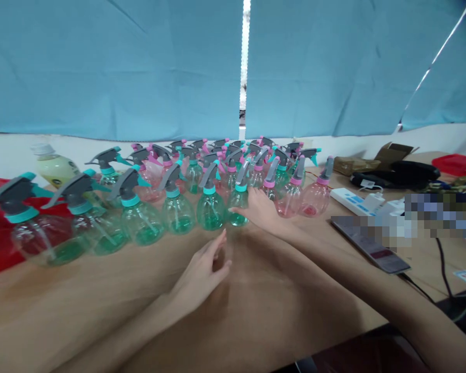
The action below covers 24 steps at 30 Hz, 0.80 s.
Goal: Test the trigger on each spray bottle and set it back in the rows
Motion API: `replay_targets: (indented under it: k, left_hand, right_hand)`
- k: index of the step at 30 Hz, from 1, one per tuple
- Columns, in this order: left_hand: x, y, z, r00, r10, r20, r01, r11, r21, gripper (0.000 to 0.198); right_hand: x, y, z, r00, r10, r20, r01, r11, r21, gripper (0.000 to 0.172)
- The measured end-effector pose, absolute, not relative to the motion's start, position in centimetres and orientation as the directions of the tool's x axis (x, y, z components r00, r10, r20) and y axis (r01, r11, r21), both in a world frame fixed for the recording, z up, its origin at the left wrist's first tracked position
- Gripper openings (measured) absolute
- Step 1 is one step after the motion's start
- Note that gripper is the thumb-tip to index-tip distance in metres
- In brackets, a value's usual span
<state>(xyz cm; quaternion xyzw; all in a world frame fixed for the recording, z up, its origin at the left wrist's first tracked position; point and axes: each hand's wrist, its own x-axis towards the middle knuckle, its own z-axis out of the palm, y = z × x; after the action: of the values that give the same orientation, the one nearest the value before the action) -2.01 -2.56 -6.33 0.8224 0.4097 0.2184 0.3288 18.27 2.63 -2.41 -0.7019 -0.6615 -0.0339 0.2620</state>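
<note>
My right hand is at a clear green spray bottle with a teal collar and grey head. Its thumb lies across the front and its other fingers are at the bottle's right side, partly hidden. My left hand hovers over the table in front of the row, thumb and fingers apart, holding nothing. Nearest to it stands another green spray bottle, not touched. More green bottles line up to the left. Pink spray bottles with pink collars stand to the right of my right hand.
Several more spray bottles crowd behind the front row. A yellowish bottle and red plastic are at left. On the right are a power strip, a phone, cables and an opened cardboard box. A blue curtain hangs behind.
</note>
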Motion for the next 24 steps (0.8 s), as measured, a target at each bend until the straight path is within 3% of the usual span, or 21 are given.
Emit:
replay_targets:
  k: [5, 8, 12, 19, 24]
  left_hand:
    - [-0.2, -1.8, -5.8, 0.581, 0.806, 0.114, 0.496, -0.462, 0.735, 0.057]
    - [1.4, -1.4, -5.4, 0.578, 0.806, 0.125, 0.468, -0.453, 0.759, 0.054]
    - [4.2, -0.6, -4.9, 0.555, 0.820, 0.138, 0.437, -0.429, 0.791, 0.046]
    - [7.7, 0.6, -4.3, 0.557, 0.813, 0.169, 0.409, -0.445, 0.797, 0.036]
    - [7.8, 0.8, -4.8, 0.565, 0.810, 0.159, 0.384, -0.429, 0.818, 0.028]
  right_hand:
    - [19.8, 0.5, -3.0, 0.072, 0.873, 0.482, 0.902, 0.149, -0.405, 0.068]
    - [22.3, -1.3, -3.0, 0.041, 0.838, 0.545, 0.880, 0.228, -0.417, 0.056]
    - [25.7, -2.3, -2.9, 0.099, 0.810, 0.578, 0.874, 0.207, -0.440, 0.039]
    - [26.9, 0.3, -3.7, 0.193, 0.803, 0.563, 0.840, 0.162, -0.518, 0.066]
    - [25.9, 1.7, -2.9, 0.259, 0.867, 0.425, 0.843, 0.012, -0.538, 0.073]
